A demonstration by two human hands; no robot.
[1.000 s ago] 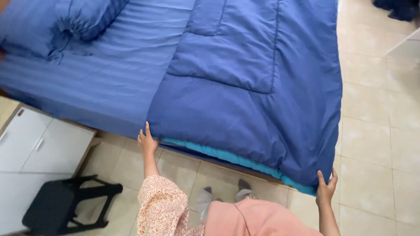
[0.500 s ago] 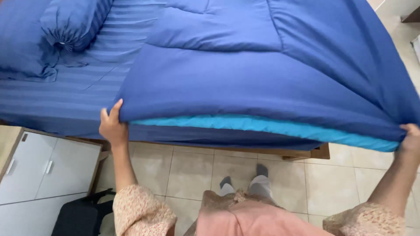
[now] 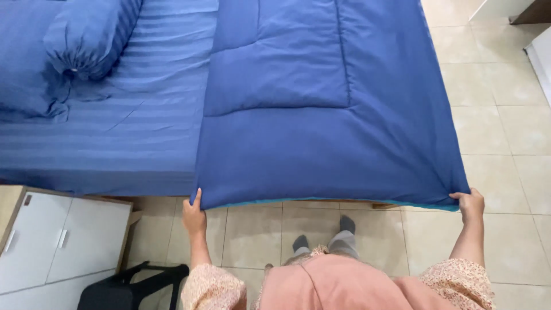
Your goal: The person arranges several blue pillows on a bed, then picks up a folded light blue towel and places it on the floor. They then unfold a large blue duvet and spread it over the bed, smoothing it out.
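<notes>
2 hands hold 1 dark blue quilt (image 3: 321,115) by its near corners over the foot of 1 bed (image 3: 109,155). The left hand (image 3: 194,218) pinches the left corner, arm stretched forward. The right hand (image 3: 470,205) is closed on the right corner, arm raised. 1 bolster (image 3: 92,37) lies at the bed's far left corner. 1 white cabinet (image 3: 54,241) and 1 black stool (image 3: 129,287) stand beside the bed.

No packages, labels, signs — or screens.
</notes>
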